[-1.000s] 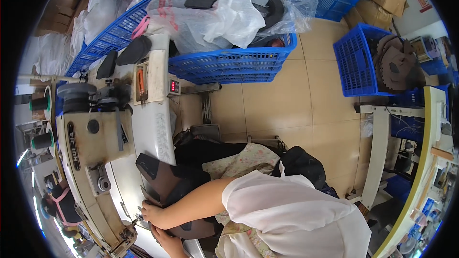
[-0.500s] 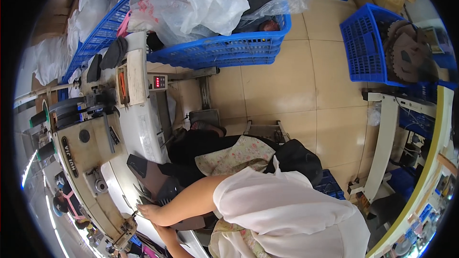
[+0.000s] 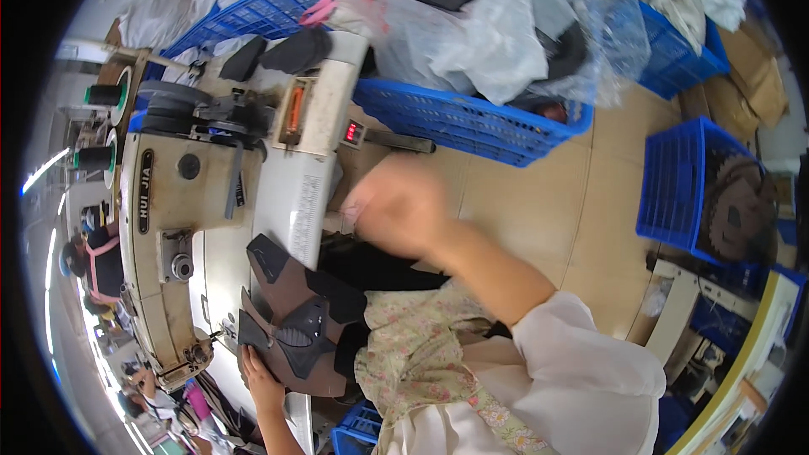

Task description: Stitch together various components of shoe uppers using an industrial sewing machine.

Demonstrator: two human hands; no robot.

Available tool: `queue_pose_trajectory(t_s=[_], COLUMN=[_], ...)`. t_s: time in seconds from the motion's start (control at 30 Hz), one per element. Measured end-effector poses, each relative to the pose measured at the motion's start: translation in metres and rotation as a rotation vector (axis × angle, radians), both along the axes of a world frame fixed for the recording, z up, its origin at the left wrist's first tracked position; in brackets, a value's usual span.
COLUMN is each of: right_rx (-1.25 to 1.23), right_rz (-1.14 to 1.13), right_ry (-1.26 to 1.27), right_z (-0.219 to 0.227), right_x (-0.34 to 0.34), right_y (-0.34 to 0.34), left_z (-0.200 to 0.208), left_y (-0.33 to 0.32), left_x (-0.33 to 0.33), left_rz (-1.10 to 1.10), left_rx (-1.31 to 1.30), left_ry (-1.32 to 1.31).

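A flat brown-and-black panelled piece [image 3: 295,329], which looks like a shoe upper, lies on the white bed of the sewing machine [image 3: 164,227], partly over its near edge. My left hand [image 3: 263,383] rests on the piece's lower edge, fingers stretched out flat, close to the needle area [image 3: 202,352]. My right hand [image 3: 396,206] is lifted off the work, over the floor beside the machine bed. Motion smears its fingers, so I cannot make out whether they hold anything.
Plastic bags and dark pieces fill a large blue crate [image 3: 480,122] beyond the machine. Dark cut pieces [image 3: 295,49] lie on the machine table's far end. At the right stand a blue crate [image 3: 670,190] of brown parts and a yellow-edged table [image 3: 733,362].
My right hand has left the needle area and swung up and right. My left hand stays on the piece, which now shows more fully. The whole view has shifted and turned.
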State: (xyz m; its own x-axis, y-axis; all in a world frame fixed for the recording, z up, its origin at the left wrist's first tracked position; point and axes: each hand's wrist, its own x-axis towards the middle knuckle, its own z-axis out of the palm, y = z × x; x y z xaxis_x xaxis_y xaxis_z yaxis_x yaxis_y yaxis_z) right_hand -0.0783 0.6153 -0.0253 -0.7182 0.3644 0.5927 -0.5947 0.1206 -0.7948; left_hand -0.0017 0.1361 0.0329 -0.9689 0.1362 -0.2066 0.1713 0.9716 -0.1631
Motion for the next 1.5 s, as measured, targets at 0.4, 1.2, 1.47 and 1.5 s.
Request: queue_pose_trajectory(t_s=[0.4,1.2,1.47,1.5], right_rx=[1.056,1.22,1.205,1.218], right_rz=[-0.623,-0.52,-0.464,-0.462], right_ry=[-0.689,-0.784,-0.931,-0.912], right_z=[-0.154,-0.157,-0.162,-0.159], right_x=[-0.076,-0.074,-0.065,-0.066], right_y=[0.131,0.134,0.136,0.135], left_z=[-0.005,-0.006,-0.007,-0.012], left_y=[-0.012,-0.009,-0.013,-0.019], left_x=[0.003,0.004,0.012,0.02], left_rz=[-0.083,-0.01,0.039,0.081], left_rx=[-0.074,0.048,0.042,0.006], left_ry=[-0.062,-0.147,-0.212,-0.228])
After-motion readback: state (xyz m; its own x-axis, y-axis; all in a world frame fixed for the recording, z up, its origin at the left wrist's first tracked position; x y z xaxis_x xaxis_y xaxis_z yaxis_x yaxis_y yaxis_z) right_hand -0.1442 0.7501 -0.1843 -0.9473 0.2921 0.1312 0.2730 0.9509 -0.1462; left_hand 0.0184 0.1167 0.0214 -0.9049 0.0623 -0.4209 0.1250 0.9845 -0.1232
